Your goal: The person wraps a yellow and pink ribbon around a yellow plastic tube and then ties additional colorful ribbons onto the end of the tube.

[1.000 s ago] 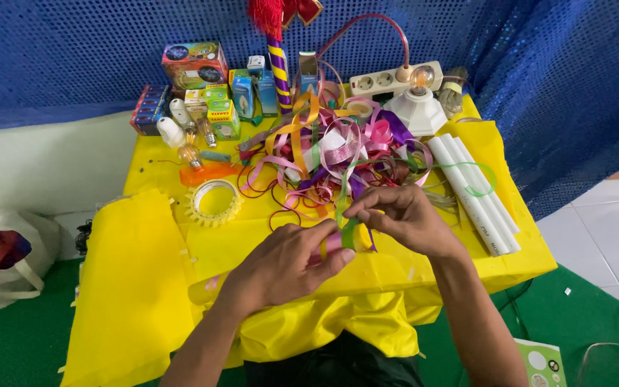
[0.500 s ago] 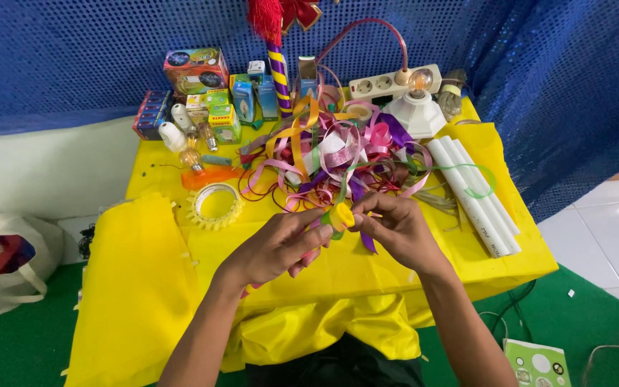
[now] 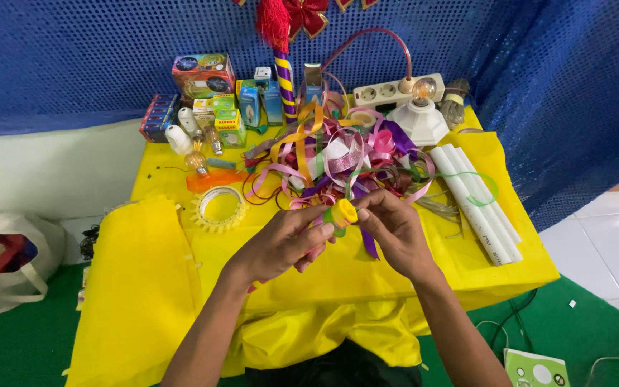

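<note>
Spool [image 3: 343, 213], small and yellow, sits pinched between fingers of left hand [image 3: 281, 244] and right hand [image 3: 390, 229]; loose ribbon [image 3: 338, 158] at 12 o'clock could snag, probably tangling.

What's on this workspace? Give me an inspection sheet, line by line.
Surface: table under a yellow cloth.
Job's things: small yellow ribbon roll, with green beside it, held over the table's near half.
Clutter: tangled ribbons, tape ring, white pipes, boxes, loose bulbs, lamp holder.
Hands: left hand and right hand both pinch the roll with their fingers.
Cables: power strip at the back; wires on the floor.
Surroundings: blue sequin backdrop, green floor, white bag.
</note>
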